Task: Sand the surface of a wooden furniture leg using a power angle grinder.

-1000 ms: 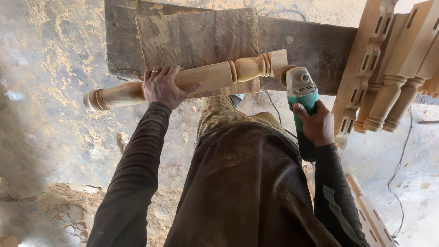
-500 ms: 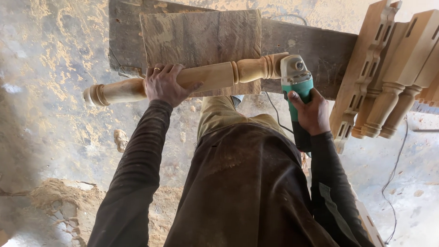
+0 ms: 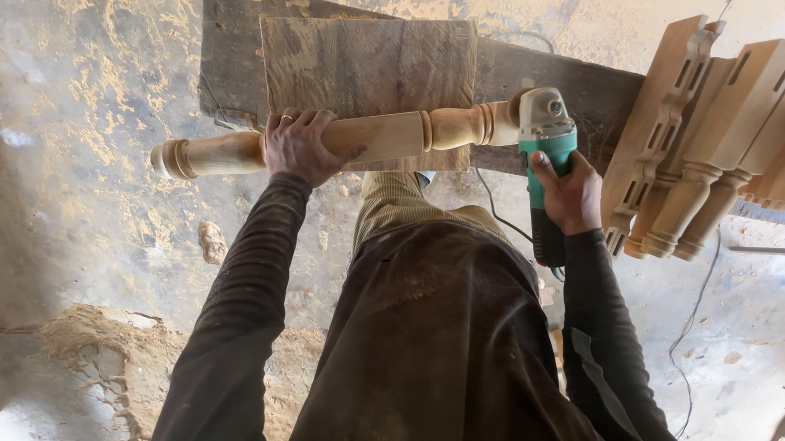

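One left hand (image 3: 301, 145) has its fingers clamped over the middle of one turned wooden spindle (image 3: 387, 135), held level above the knee; one right hand (image 3: 570, 194) has its fingers wrapped round one green angle grinder (image 3: 547, 152), its head touching the spindle's right end; beyond lies one flat board (image 3: 367, 63) on one dark plank (image 3: 571, 83); several more spindles (image 3: 718, 127) lean at the right, too overlapped to count.

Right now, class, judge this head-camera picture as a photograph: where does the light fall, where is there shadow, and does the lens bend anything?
Head view: bright sunlight washes out the sawdust-strewn floor at upper left; the apron and sleeves lie in shade; the turned wooden spindle under the left hand and the green angle grinder in the right hand look sharp; the wide lens splays the arms outward.
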